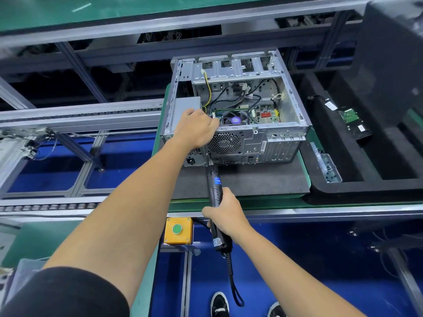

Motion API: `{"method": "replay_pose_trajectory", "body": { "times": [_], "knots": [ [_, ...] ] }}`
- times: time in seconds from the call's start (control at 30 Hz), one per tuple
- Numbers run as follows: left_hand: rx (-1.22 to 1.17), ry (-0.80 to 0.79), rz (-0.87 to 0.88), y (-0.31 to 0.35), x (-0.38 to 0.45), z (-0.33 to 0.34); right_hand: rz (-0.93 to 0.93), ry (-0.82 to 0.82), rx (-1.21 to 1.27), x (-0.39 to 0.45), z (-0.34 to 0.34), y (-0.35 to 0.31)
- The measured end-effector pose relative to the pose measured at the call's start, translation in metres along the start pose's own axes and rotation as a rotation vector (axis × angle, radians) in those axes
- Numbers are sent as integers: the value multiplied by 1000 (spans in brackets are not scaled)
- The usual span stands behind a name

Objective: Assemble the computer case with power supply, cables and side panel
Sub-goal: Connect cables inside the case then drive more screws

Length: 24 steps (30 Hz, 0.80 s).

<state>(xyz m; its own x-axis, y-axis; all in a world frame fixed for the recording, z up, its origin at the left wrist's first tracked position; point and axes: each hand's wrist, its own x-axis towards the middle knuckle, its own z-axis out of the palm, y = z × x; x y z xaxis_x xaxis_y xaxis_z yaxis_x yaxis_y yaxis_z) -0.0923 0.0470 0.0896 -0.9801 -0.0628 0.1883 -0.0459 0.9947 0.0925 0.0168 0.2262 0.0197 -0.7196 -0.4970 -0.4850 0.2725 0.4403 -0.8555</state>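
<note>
Case: computer case lies on its side with the open side up, rear panel toward the person, on a dark mat on the green pallet
Power supply: grey power supply sits in the left rear corner of the case, its socket showing at the rear panel
Cables: black and yellow cables run loose over the motherboard inside
Left hand: left hand rests over the rear top edge of the case beside the power supply, fingers curled down over the rim
Right hand: right hand wraps fingers and thumb round the black electric screwdriver
Screwdriver: tip meets the rear panel just below the left hand
Surroundings: yellow box with green button at the conveyor edge; foam tray to the right holds parts
</note>
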Motion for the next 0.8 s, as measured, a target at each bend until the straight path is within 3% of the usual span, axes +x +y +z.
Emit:
{"method": "replay_pose_trajectory", "body": {
  "times": [0.8],
  "knots": [
    [87,-58,31,0,0,0,16,-15,90,-3,-6,-5]
  ]
}}
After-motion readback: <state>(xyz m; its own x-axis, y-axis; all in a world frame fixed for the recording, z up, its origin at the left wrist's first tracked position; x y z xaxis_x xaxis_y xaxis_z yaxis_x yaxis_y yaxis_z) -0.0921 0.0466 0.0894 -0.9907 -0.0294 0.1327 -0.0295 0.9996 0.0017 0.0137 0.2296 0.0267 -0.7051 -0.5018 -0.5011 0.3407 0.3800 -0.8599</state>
